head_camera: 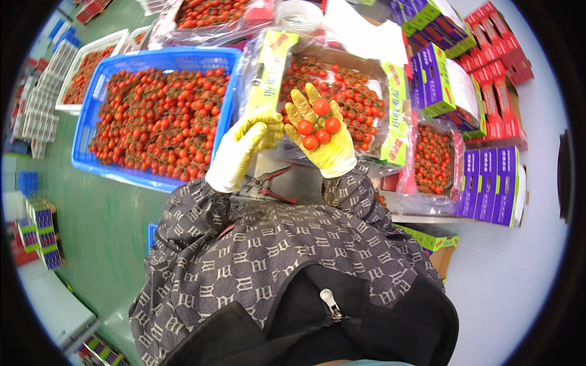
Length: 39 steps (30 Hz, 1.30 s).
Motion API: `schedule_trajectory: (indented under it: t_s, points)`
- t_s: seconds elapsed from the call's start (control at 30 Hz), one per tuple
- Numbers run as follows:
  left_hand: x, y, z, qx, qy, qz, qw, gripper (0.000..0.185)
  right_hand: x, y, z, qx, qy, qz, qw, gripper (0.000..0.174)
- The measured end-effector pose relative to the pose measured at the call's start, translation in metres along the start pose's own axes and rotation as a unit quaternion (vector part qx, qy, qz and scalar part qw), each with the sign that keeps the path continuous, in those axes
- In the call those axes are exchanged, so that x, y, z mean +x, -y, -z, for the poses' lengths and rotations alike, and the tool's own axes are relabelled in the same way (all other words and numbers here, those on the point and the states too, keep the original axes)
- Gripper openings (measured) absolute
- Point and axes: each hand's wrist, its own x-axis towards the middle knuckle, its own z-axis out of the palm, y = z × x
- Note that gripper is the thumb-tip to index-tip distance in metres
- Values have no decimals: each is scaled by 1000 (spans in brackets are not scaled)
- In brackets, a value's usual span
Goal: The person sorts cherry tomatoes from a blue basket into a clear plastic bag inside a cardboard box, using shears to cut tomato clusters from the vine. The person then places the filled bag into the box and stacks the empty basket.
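My right hand [322, 144], in a yellow-stained glove, is palm up with a small bunch of cherry tomatoes [322, 136] resting on the palm and fingers. Just left of it is my left hand [249, 144], gloved too, its fingers bent; whether they hold anything is unclear. Behind my hands lies an open cardboard box [396, 114] lined with clear plastic, partly filled with cherry tomatoes on the vine. A blue plastic crate [151, 54] heaped with tomato bunches stands to the left. Red-handled pruning shears [265, 183] lie on the metal table [302, 183] near my body.
A smaller plastic-lined box of tomatoes [432, 160] stands right. Purple and green cartons [490, 185] and red cartons [499, 110] are stacked beyond. A white tub [300, 13] stands at the back. A white crate of tomatoes [68, 109] is behind the blue one.
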Motion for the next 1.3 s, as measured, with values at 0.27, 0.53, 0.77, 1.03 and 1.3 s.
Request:
schedule_trajectory:
  t_s: [0.27, 0.53, 0.77, 1.03, 1.3]
  points:
    - [-58, 21, -2, -154, -178, -104, 966, 53, 25, -78, -14, -203, 11, -141, 969, 53]
    - [-97, 78, 2, -480, -113, -291, 820, 51, 12, -38, -51, -689, 143, -161, 692, 48]
    - [-374, 156, 89, -465, -324, -642, 516, 17, 35, -31, -44, -714, 35, -252, 652, 43]
    - [-607, 266, 153, -318, -804, -380, 329, 64, 67, -63, -24, -719, 41, -16, 694, 34]
    - [-271, 51, 205, 102, -528, -231, 811, 40, 130, -167, 60, -902, 112, -48, 413, 53]
